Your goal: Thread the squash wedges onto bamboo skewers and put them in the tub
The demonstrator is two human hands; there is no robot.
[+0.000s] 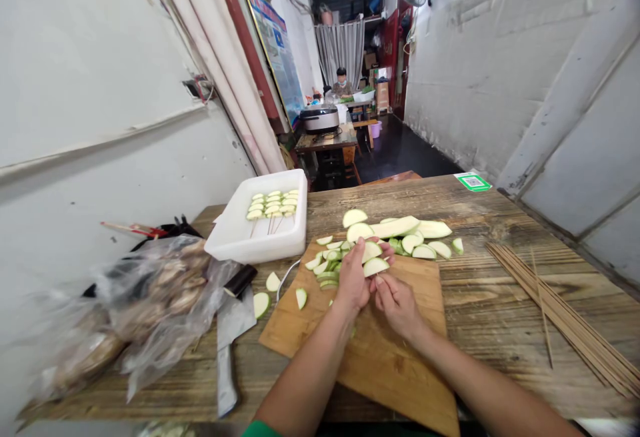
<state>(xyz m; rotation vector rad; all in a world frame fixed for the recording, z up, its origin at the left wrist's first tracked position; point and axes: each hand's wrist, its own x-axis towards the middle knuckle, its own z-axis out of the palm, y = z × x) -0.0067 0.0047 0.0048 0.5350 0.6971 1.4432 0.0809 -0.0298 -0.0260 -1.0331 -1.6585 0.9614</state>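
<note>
My left hand [354,280] is closed around half-moon zucchini slices [375,266], pale inside with green skin, held above the cutting board [400,357]. Close against the lowest slice, my right hand [397,300] is pinched shut; whatever lies between its fingertips is hidden. Loose zucchini slices [327,273] are heaped on the board beside and behind my left hand. Long cut zucchini pieces [395,227] rest behind my hands, with more slices near them. To the right lies a bundle of thin wooden skewers [565,320], one lying apart across it.
A white plastic tray [255,247] at the back left holds skewered slices. Left of the board are a cleaver [227,350], a dark cylindrical piece [241,281] and plastic bags [155,297] of brownish food. Farther back, a person [342,85] sits behind an electric cooker [320,119].
</note>
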